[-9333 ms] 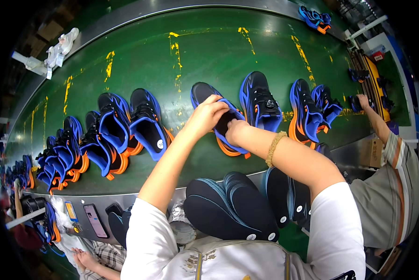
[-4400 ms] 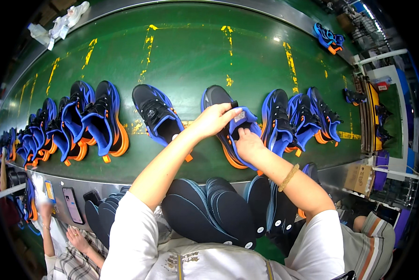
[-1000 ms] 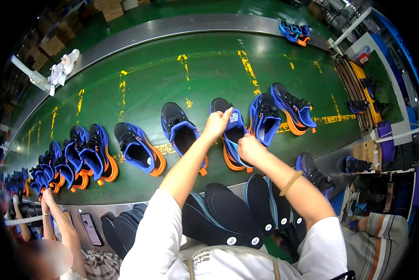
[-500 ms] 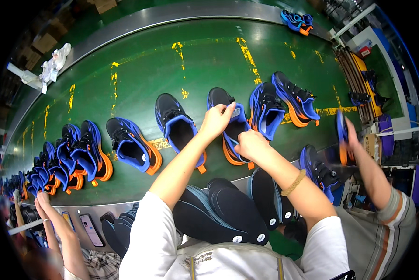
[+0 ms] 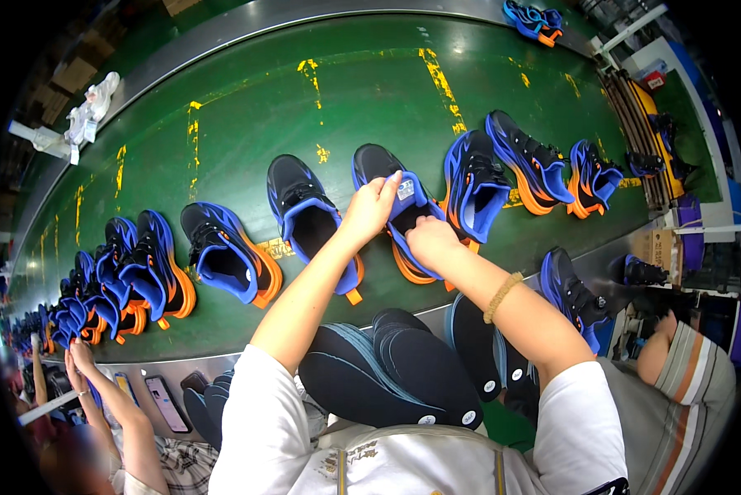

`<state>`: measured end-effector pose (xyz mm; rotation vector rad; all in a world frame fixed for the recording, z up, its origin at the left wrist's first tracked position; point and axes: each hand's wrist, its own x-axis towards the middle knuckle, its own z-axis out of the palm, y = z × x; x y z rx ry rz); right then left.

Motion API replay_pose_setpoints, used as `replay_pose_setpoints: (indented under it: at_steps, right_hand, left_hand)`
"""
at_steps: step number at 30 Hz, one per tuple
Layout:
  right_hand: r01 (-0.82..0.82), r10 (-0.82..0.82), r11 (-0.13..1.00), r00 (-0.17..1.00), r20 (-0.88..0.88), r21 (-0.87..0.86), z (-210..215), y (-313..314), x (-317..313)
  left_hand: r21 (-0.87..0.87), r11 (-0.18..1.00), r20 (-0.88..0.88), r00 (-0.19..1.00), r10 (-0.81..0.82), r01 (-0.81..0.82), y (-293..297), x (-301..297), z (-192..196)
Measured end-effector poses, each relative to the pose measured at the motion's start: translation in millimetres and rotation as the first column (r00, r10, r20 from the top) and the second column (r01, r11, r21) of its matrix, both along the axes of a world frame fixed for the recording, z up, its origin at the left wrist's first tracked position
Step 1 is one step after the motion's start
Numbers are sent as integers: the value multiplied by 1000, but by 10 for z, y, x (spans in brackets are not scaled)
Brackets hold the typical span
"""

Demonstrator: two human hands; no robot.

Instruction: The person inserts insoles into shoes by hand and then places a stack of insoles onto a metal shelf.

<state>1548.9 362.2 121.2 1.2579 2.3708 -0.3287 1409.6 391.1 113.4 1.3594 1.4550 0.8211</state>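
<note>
In front of me a black and blue sneaker (image 5: 374,159) with an orange sole lies on the green belt, toe pointing away. My left hand (image 5: 369,210) pinches its blue-lined tongue (image 5: 406,189) and holds it up. My right hand (image 5: 434,242) is curled at the shoe's opening, with fingertips hidden inside; whether they grip anything does not show. One matching sneaker (image 5: 292,177) lies just left of it, another (image 5: 473,169) just right. Nearest my body, black insoles (image 5: 411,363) with blue lines and round white stickers lie in overlapping stacks.
More matching sneakers (image 5: 160,256) line the belt (image 5: 247,124) to the left, where a co-worker's hands (image 5: 77,359) are. Right of me are further sneakers (image 5: 591,177) and a co-worker's arm (image 5: 655,351). A phone (image 5: 167,404) lies on the metal edge.
My right hand has shifted from the heel side further into the shoe's opening. At the right, the sneaker the co-worker held now stands on the belt, and that arm has drawn back.
</note>
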Motion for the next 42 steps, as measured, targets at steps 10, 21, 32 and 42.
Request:
replay_pose_setpoints:
  at_steps: [10,21,32,42]
  right_hand:
    - [-249,290,949,932,217,-195,-255,195,-24]
    - [-242,259,818,965,-42,-523,377,129,206]
    - [195,-7,965,688,-725,175,166,-785,788]
    - [226,-28,967,561,-828,121,138,-752,748]
  left_hand:
    - [-33,999,90,996,4,-1,22,36,9]
    - [551,737,-500,862,-84,391,52,-51,-46]
    - [428,794,-568,812,-136,432,-165,-9,118]
    - [388,672,-919,326,223,632,-175,95,106]
